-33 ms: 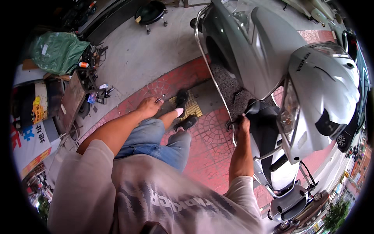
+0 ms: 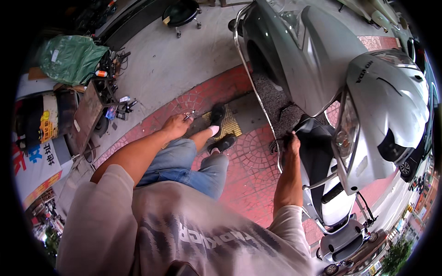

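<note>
In my left hand [image 2: 176, 125], held out over the paving above my bent legs, is a small slim object [image 2: 189, 115] with a metallic glint, pinched between the fingertips; its kind is too small to make out. My right hand [image 2: 292, 142] is closed at the near side of a silver scooter [image 2: 317, 60], by its black middle section [image 2: 317, 152]. What its fingers grip is dark and mostly hidden by the hand. Beside this wrist runs the scooter's bent metal side rail [image 2: 258, 99].
A black round stool [image 2: 178, 14] on castors stands at the far side. To the left are a green tarp [image 2: 71, 57], a worn metal cart [image 2: 89, 112] and loose tools. Beneath my shoes [image 2: 223, 143] lies a yellow ridged plate [image 2: 228, 124]. A dark car [image 2: 407, 165] is at the right.
My right hand has shifted slightly right and turned, so the dark rounded piece above it shows less. My left hand stays nearly still, with the same small object. The whole view has shifted a little.
</note>
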Demonstrator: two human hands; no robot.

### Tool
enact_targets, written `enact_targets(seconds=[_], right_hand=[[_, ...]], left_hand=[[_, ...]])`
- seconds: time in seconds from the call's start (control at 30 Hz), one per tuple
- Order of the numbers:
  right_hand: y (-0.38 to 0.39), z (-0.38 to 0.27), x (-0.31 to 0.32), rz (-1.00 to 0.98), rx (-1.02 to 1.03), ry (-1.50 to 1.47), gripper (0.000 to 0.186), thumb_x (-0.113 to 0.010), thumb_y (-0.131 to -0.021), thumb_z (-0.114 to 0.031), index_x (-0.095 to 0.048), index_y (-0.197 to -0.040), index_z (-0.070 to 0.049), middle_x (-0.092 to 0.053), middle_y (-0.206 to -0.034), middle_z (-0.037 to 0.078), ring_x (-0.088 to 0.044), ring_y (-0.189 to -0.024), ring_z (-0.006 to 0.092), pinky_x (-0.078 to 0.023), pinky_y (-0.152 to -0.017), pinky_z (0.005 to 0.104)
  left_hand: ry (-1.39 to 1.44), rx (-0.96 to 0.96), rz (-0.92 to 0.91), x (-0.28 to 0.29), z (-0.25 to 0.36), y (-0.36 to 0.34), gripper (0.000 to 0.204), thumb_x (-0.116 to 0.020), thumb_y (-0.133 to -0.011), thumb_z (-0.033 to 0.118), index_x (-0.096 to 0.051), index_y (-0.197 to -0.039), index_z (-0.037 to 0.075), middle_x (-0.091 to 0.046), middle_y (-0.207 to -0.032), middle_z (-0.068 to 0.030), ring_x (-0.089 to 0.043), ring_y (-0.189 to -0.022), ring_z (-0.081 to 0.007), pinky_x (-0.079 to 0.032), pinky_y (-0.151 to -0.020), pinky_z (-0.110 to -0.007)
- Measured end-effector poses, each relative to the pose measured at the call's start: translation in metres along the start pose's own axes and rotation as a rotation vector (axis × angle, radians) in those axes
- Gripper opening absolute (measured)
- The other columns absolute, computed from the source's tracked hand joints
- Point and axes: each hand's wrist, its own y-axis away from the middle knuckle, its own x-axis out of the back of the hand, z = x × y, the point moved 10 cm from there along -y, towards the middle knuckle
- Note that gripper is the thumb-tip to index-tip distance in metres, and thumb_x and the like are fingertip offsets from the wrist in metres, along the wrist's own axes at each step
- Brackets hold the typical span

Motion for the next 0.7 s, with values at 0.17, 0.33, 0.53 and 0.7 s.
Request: enact_targets(seconds=[0.17, 0.33, 0.53, 0.7], right_hand=[[-0.039, 0.101, 0.075, 0.181, -0.167, -0.028, 0.038, -0.057, -0.102, -0.042, -0.053, -0.125, -0.011, -0.064, -0.095, 0.011, -0.066, -0.072, 0.0285, -0.052, -0.051, 0.0384], [0.087, 0.154, 0.013, 0.145, -0.234, 0.119, 0.027, -0.058, -0.1, -0.037, -0.062, -0.112, -0.014, -0.064, -0.095, 0.006, -0.07, -0.072, 0.0284, -0.051, -0.054, 0.0396], [0.237, 0.176, 0.015, 0.121, -0.351, 0.454, 0.042, -0.063, -0.099, -0.036, -0.063, -0.128, -0.005, -0.072, -0.095, 0.007, -0.071, -0.069, 0.0232, -0.051, -0.053, 0.0361], [0.275, 0.062, -0.007, 0.093, -0.12, 0.16, 0.06, -0.061, -0.098, -0.058, -0.066, -0.122, -0.003, -0.072, -0.101, 0.007, -0.069, -0.079, 0.0205, -0.05, -0.065, 0.0328]], left_hand=[[-0.082, 0.032, 0.087, -0.019, -0.048, -0.006, 0.05, -0.056, -0.1, 0.047, -0.073, -0.104, 0.0, -0.074, -0.097, -0.0226, -0.069, -0.104, -0.0403, -0.051, -0.094, -0.05], [0.106, 0.147, 0.044, -0.031, -0.028, 0.033, 0.052, -0.055, -0.1, 0.049, -0.077, -0.094, 0.002, -0.075, -0.097, -0.0215, -0.071, -0.101, -0.0382, -0.053, -0.092, -0.048], [0.478, 0.121, -0.192, -0.057, 0.113, 0.061, 0.056, -0.052, -0.102, 0.049, -0.076, -0.085, 0.0, -0.075, -0.082, -0.0154, -0.074, -0.081, -0.0302, -0.057, -0.08, -0.045], [0.268, -0.526, -0.293, -0.087, 0.273, 0.122, 0.056, -0.047, -0.105, 0.046, -0.078, -0.088, 0.004, -0.075, -0.086, -0.0147, -0.073, -0.088, -0.0289, -0.055, -0.082, -0.042]])
